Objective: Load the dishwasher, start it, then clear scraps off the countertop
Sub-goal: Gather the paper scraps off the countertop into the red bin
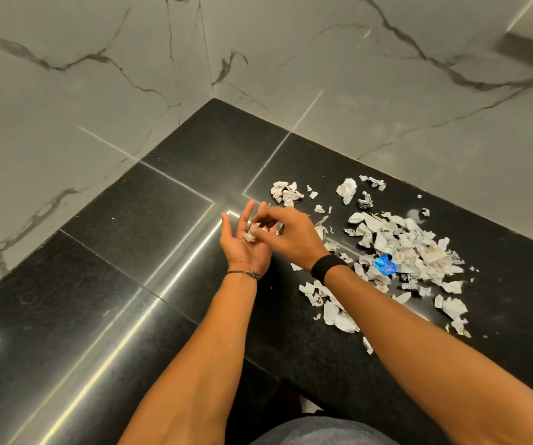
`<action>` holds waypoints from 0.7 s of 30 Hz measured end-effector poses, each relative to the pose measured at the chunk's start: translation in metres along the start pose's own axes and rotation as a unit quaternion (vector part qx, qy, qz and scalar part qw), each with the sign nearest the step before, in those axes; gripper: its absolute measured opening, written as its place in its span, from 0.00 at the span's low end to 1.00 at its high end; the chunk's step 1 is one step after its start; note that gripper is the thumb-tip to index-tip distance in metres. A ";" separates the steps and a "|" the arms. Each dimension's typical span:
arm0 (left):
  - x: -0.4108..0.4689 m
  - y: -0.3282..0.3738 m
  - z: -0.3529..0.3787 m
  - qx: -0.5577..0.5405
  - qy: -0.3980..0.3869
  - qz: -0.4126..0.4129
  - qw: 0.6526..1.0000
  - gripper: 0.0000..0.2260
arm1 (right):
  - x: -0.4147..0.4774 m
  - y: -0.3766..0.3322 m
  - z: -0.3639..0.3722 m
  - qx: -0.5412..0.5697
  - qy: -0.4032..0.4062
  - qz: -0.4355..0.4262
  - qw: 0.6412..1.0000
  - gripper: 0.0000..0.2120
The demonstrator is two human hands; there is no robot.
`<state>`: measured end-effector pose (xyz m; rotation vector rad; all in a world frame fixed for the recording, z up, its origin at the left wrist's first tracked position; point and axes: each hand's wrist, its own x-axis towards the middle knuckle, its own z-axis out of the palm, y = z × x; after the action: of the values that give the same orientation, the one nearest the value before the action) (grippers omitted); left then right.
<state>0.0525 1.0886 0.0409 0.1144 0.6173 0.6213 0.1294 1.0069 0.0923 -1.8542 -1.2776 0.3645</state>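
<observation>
Fingers (266, 220) of right hand (290, 234): curled, tips drawn together, pinching a crumpled scrap (249, 236) of white paper. Scrap sits in the palm of left hand (242, 248). Left hand is palm up above the bench (130, 252), its fingers (246, 213) straight and spread, gripping nothing; the palm alone carries the scrap.

Main scrap pile (409, 248): torn white paper, loosely heaped on the black bench just right of the right hand, one blue wrapper piece (384, 266) at its near-left edge. Smaller cluster (286, 191) lies beyond the hands; stray bits trail toward the front edge. Right forearm crosses in front of part of the pile.

Black wristband (327, 266) on right wrist, thin bracelet (245, 273) on left. Veined marble wall (98, 91) meets the bench at the corner.
</observation>
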 end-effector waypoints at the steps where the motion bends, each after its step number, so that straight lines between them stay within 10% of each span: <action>1: 0.002 -0.003 0.002 0.002 -0.006 -0.004 1.000 0.31 | -0.002 0.000 -0.001 -0.015 -0.006 -0.009 1.000 0.09; 10: 0.027 -0.005 0.015 -0.049 -0.007 -0.003 0.999 0.27 | 0.037 0.051 -0.033 -0.051 0.036 0.090 0.994 0.09; 18: 0.059 0.016 0.012 -0.024 0.006 0.008 1.000 0.28 | 0.115 0.077 -0.023 -0.258 -0.212 0.065 0.940 0.30; 21: 0.063 0.019 0.009 -0.026 0.005 0.015 1.000 0.28 | 0.109 0.082 -0.010 -0.296 -0.251 0.053 0.920 0.24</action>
<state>0.0884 1.1415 0.0216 0.0722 0.6098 0.6666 0.2354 1.0866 0.0582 -2.4472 -1.7793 0.5863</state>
